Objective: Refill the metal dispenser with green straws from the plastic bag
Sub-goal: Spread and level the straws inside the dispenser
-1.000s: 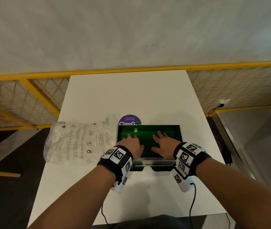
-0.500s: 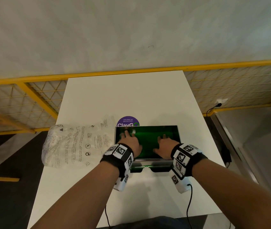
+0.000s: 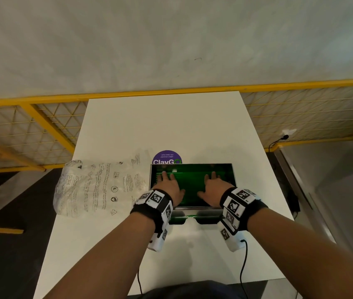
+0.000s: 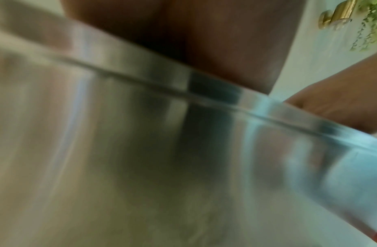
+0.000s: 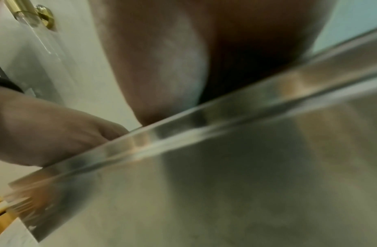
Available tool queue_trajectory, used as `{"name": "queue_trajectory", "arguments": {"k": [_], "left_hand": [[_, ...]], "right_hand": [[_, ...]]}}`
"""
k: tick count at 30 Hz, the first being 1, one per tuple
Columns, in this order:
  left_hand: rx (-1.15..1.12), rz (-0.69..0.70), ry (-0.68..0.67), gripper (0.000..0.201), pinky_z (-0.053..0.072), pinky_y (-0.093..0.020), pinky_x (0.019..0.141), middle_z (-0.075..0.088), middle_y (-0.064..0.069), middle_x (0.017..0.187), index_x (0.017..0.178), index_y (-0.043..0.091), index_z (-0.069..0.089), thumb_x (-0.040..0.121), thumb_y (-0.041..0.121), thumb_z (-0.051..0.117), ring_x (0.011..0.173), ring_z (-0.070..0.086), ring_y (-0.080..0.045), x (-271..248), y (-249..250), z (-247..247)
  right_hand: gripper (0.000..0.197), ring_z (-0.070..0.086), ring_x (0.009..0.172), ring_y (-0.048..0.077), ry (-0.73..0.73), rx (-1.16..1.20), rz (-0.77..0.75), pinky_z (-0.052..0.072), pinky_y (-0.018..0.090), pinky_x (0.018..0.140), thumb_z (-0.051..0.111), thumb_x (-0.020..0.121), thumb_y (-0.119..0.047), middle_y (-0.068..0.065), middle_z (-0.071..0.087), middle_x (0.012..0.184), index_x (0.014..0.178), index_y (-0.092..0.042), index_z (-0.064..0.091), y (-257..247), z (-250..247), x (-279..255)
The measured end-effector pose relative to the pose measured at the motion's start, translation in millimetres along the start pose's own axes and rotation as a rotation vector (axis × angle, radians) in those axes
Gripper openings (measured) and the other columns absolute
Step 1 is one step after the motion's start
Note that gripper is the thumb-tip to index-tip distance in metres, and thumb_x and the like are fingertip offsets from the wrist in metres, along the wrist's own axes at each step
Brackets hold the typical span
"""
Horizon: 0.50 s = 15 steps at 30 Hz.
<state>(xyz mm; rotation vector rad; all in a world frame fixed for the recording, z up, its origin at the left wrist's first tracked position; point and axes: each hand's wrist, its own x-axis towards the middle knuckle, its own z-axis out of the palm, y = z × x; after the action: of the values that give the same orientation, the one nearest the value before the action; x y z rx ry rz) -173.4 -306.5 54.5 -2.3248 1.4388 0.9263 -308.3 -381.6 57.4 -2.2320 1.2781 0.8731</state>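
Green straws [image 3: 192,186] lay inside the metal dispenser [image 3: 233,175] on the tabletop [image 3: 167,126], both hands, left hand [image 3: 169,186] and right hand [image 3: 214,189], pressing flat with fingers spread, and uneven pressure risked kinking or jamming them.

Shiny brushed-metal dispenser [image 3: 195,210]; crinkled clear plastic bag [image 3: 98,188].

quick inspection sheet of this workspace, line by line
surface: white table, purple round sticker behind the dispenser
job's things: metal dispenser open on top, green straws lying inside; plastic bag flat to its left, looks empty
clutter: nothing seen
grippers: left hand and right hand rest flat on the straws, fingers spread, no grip on anything
cables: black leads hang from the wrist units; a plug and cord at the railing
surroundings: yellow mesh railing, pale wall
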Motion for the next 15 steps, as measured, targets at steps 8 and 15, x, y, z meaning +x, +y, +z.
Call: {"name": "queue_trajectory", "arguments": {"k": [8, 15], "left_hand": [[0.002, -0.004, -0.028, 0.074, 0.022, -0.047, 0.116, 0.001, -0.021, 0.156, 0.148, 0.001, 0.008, 0.096, 0.043, 0.04, 0.144, 0.008, -0.037, 2.1, -0.9, -1.1], [-0.106, 0.114, 0.045, 0.055, 0.03, -0.048, 0.112, 0.01, -0.022, 0.155, 0.145, 0.01, 0.024, 0.098, 0.036, 0.036, 0.14, 0.02, -0.043, -17.9, -8.3, -9.8]], "right_hand": [[0.077, 0.008, 0.146, 0.032, -0.021, 0.011, -0.01, 0.022, 0.051, 0.115, 0.039, 0.094, -0.047, 0.014, -0.008, 0.158, 0.15, -0.009, 0.003, 4.0, -1.6, 3.3], [0.056, 0.018, 0.143, 0.035, 0.013, 0.102, -0.142, 0.027, 0.042, 0.115, 0.037, 0.098, -0.02, 0.015, 0.003, 0.158, 0.149, -0.01, 0.014, 11.1, -16.8, -17.4]]}}
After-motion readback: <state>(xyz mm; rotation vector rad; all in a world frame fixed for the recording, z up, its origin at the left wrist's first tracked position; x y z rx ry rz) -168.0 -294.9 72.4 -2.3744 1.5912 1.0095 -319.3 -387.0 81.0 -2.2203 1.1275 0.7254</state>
